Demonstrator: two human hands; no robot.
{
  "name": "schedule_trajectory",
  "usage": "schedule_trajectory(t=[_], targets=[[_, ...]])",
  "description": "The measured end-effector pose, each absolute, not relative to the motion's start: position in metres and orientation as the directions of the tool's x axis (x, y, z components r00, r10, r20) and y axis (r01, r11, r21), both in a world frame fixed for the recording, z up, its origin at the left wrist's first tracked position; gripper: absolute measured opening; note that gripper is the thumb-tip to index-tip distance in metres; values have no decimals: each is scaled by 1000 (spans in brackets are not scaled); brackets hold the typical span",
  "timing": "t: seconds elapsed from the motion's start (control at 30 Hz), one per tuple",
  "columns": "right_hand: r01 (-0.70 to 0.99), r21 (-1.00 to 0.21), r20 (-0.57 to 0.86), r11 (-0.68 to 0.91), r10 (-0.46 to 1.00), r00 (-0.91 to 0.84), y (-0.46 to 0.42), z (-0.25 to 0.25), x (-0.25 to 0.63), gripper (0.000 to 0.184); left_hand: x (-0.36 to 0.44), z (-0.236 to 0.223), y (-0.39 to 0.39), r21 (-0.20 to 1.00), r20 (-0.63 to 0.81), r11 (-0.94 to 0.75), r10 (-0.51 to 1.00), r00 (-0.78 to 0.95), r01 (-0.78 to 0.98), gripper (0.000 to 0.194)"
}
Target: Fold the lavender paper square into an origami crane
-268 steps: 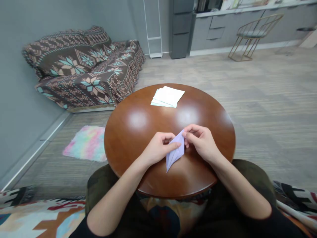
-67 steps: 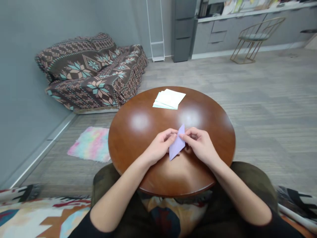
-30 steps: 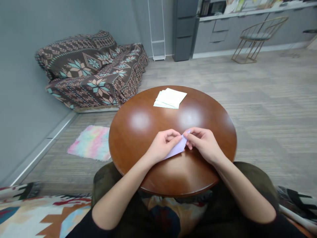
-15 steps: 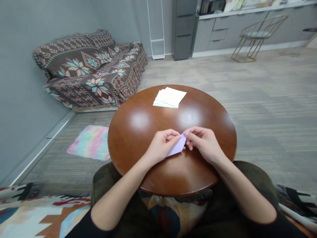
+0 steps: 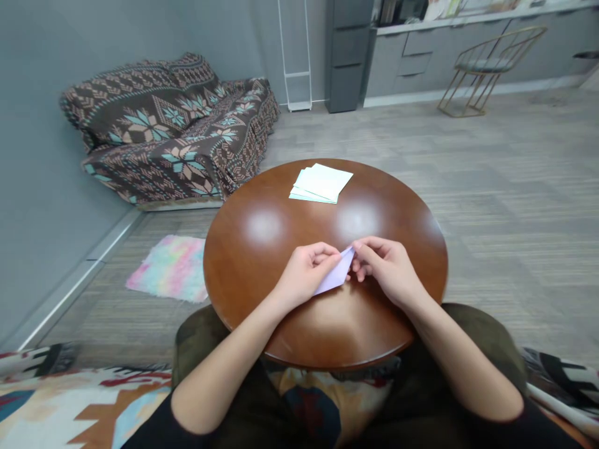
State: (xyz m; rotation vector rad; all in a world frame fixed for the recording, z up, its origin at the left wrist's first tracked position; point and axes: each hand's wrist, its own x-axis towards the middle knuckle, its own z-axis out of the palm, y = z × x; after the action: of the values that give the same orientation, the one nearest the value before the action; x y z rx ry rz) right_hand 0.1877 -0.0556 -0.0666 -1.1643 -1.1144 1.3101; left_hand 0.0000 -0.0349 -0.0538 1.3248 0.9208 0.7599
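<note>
A folded piece of lilac paper is held between my two hands, above the near half of the round brown table. My left hand grips its left side, thumb on top, and covers part of it. At the paper's pointed upper right tip, my right hand pinches with thumb and index finger. The other right fingers curl below, close to the paper's edge. A small stack of pale square paper sheets lies fanned out at the table's far side.
A sofa under a patterned cover stands at the far left, with a fluffy pastel rug on the floor before it. Kitchen cabinets and a gold wire chair are at the back right. My knees flank the table.
My right thumb and index finger have shifted slightly at the paper's tip, which shows a little more of its edge. The left hand stays almost still.
</note>
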Motion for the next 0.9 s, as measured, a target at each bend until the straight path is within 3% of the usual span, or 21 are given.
schedule_trajectory(t=[0.27,0.9], targets=[[-100,-994,-37,-37,999,-9,-57,-62,190,32,-2,-55,-35,990,-112,55,877,467,133,29],[-151,-987,-49,-53,998,-29,-55,-62,186,41,-1,-55,-34,986,-167,158,863,476,59,31]])
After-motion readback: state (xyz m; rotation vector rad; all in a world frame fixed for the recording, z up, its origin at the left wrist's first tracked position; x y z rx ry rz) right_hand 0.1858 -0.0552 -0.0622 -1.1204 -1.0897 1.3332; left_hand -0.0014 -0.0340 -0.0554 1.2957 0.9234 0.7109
